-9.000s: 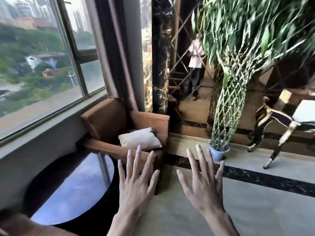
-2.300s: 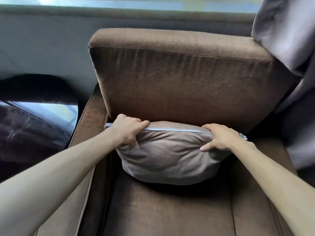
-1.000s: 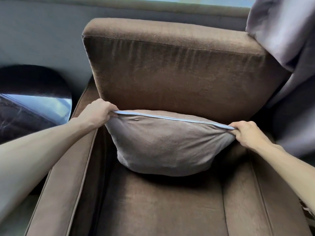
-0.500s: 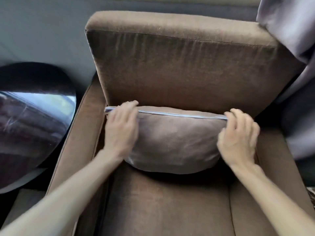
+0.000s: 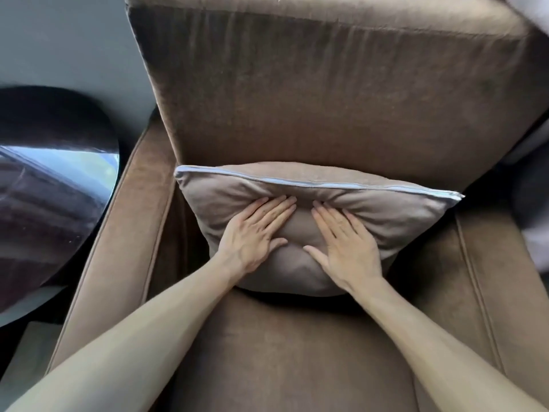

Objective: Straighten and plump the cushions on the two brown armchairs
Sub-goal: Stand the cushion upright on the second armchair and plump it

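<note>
A brown armchair fills the view. A beige cushion with a pale zip along its top edge stands on the seat, leaning against the backrest. My left hand lies flat on the cushion's front, left of centre, fingers spread and pointing up. My right hand lies flat beside it, right of centre. Both palms press into the fabric, which dents and creases around the fingertips. Neither hand grips anything.
A round, glossy dark side table stands close to the chair's left armrest. A grey wall runs behind. Grey curtain fabric hangs by the right armrest.
My hands left the cushion's top corners and moved to the middle of its front, now pressing flat. The view has come closer to the chair.
</note>
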Available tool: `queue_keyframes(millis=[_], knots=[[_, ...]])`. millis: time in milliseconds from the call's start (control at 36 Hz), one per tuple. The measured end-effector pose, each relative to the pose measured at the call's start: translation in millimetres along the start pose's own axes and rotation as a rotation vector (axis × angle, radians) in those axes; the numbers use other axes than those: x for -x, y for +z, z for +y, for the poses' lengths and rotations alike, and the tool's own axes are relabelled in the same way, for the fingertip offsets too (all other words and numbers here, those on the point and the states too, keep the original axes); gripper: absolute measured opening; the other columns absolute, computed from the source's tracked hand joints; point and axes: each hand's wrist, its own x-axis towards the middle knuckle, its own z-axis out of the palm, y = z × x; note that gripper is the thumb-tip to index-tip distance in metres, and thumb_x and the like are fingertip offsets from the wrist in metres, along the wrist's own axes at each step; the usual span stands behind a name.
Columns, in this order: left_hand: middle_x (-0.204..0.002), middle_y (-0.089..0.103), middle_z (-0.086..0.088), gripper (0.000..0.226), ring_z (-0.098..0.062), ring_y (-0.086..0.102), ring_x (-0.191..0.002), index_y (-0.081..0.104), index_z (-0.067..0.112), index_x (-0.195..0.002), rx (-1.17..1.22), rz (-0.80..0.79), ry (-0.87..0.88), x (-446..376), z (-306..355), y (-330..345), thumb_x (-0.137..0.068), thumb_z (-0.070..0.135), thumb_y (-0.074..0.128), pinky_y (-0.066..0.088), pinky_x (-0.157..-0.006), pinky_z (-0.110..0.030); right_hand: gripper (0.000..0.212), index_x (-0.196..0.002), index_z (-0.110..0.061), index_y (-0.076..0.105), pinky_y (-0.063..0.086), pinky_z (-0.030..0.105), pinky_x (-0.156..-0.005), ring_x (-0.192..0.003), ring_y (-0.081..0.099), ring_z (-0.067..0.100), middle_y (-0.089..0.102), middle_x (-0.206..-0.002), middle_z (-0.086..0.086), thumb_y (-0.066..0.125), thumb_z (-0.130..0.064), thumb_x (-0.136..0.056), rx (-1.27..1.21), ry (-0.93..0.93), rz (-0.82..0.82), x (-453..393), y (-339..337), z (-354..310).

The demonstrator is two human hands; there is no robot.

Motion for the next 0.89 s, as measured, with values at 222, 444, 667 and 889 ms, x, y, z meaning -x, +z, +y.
queue_keyframes(millis=[222, 444, 667, 889], knots=[[-0.164, 0.003, 0.006, 0.068, -0.011, 0.016, -0.153, 0.011, 0.016, -0.159, -0.083, -0.009, -0.009, 9, -9, 0, -0.101, 0.05, 0.025, 0.008, -0.124, -0.034, 0.068, -0.16, -0.01, 0.029, 0.022, 0.044, -0.126, -0.153, 0.03, 0.018, 0.026, -0.168, 0.002, 0.04, -0.05, -0.106, 0.171, 0.035, -0.021, 37, -1, 53], [-0.167, 0.009, -0.004, 0.069, -0.021, 0.011, -0.154, 0.013, 0.009, -0.158, -0.007, 0.07, -0.093, 41, 25, -24, -0.103, 0.04, 0.04, 0.018, -0.124, -0.046, 0.076, -0.16, -0.004, 0.023, 0.025, 0.058, -0.12, -0.155, 0.024, 0.029, 0.022, -0.169, 0.012, 0.031, -0.05, -0.1, 0.149, 0.193, -0.134, 88, -21, 49], [-0.163, 0.024, -0.009, 0.067, -0.025, 0.022, -0.152, 0.032, 0.006, -0.153, 0.098, 0.113, -0.014, 64, 97, -7, -0.094, 0.03, 0.055, 0.03, -0.12, -0.046, 0.084, -0.158, 0.0, 0.027, 0.027, 0.056, -0.121, -0.155, 0.022, 0.033, 0.023, -0.168, 0.016, 0.064, -0.022, -0.086, -0.014, -0.057, 0.056, 84, -22, -62], [-0.162, 0.03, 0.001, 0.087, -0.015, 0.031, -0.149, 0.032, 0.011, -0.153, -0.096, -0.079, 0.002, 33, 37, 25, -0.086, 0.06, 0.057, 0.013, -0.122, -0.034, 0.087, -0.161, -0.013, 0.02, 0.022, 0.035, -0.126, -0.153, 0.03, 0.017, 0.025, -0.168, 0.001, 0.06, -0.048, -0.092, -0.08, -0.084, -0.129, 28, 30, -33]])
